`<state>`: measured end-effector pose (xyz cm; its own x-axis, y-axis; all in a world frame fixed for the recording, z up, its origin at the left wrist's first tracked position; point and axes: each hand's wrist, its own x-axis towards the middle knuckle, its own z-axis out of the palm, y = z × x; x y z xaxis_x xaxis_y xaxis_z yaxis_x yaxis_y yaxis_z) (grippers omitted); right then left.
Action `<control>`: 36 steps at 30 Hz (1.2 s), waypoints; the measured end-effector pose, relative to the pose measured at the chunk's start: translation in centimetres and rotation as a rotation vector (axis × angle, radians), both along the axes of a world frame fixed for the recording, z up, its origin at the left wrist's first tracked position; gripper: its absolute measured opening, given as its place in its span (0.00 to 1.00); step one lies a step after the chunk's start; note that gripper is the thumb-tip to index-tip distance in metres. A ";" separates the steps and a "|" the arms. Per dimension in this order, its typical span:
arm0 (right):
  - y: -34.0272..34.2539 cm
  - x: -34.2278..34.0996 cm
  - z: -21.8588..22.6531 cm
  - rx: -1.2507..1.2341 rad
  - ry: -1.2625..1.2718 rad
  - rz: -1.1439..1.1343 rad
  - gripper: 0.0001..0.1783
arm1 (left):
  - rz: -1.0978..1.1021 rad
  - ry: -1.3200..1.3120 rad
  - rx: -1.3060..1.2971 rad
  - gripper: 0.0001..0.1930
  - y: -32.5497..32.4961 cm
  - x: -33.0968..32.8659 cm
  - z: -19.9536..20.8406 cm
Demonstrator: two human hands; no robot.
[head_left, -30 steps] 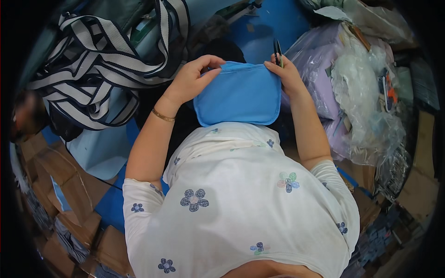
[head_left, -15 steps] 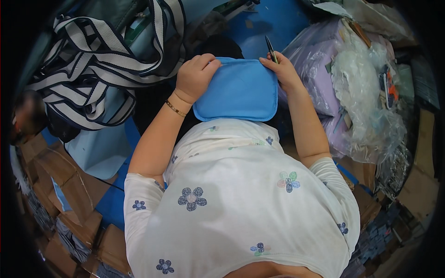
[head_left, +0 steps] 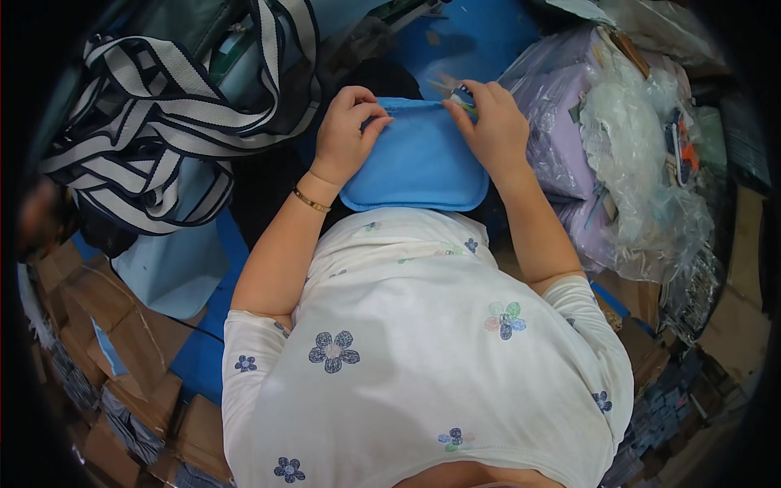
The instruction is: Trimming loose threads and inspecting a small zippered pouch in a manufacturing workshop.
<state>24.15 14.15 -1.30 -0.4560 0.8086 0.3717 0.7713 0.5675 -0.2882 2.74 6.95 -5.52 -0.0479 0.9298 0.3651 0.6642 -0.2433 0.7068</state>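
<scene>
A flat, light blue fabric pouch (head_left: 416,159) with rounded lower corners and a stitched rim lies upright over my lap. My left hand (head_left: 348,137) pinches its top edge near the left corner, with thumb and fingers closed on the cloth. At the top right corner, my right hand (head_left: 496,124) is closed around what look like small thread snips (head_left: 449,88). Their pointed ends are smeared by motion and aim up and left, past the pouch's top edge. My right thumb rests against the pouch near that edge.
Black-and-white striped webbing straps (head_left: 175,102) are heaped over light blue material (head_left: 171,268) at left. Purple goods in clear plastic wrap (head_left: 569,146) are stacked at right. Cardboard boxes (head_left: 118,317) stand at lower left, and a blue surface (head_left: 480,41) lies beyond the pouch.
My right hand has moved slightly left and inward along the pouch's top edge, and the snips have swung leftward. My left hand's fingers have shifted on the edge.
</scene>
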 end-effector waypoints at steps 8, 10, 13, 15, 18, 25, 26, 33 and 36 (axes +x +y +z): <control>-0.3 0.2 -1.2 0.050 -0.043 0.351 0.16 | -0.004 -0.101 -0.052 0.06 0.0 0.0 0.2; -0.3 0.1 -1.2 0.083 -0.034 0.387 0.17 | 0.003 -0.093 -0.051 0.06 -0.1 0.1 0.3; -0.4 -0.1 -0.9 0.071 -0.093 0.394 0.14 | 0.003 -0.113 -0.058 0.06 -0.1 0.1 0.3; -0.3 -0.2 -1.0 0.101 -0.081 0.404 0.14 | -0.007 -0.115 -0.088 0.06 -0.3 0.1 0.5; -0.3 -0.2 -1.1 0.119 -0.104 0.407 0.14 | -0.018 -0.113 -0.112 0.05 -0.3 0.1 0.6; -0.4 -0.2 -1.2 0.140 -0.130 0.399 0.14 | -0.022 -0.098 -0.099 0.05 -0.3 0.2 0.6; -0.4 -0.2 -1.1 0.143 -0.137 0.400 0.14 | -0.022 -0.098 -0.099 0.05 -0.3 0.2 0.6; -0.3 0.2 -1.5 0.119 -0.059 0.380 0.15 | -0.021 -0.103 -0.103 0.06 -0.3 0.1 0.8; -0.5 0.7 -1.2 -0.021 0.059 0.243 0.17 | 0.031 -0.194 -0.095 0.07 0.0 -0.4 0.7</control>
<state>24.88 13.66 -2.45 -0.6160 0.6856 0.3879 0.5941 0.7277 -0.3428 2.35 6.94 -4.79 -0.1380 0.9564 0.2572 0.5195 -0.1512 0.8410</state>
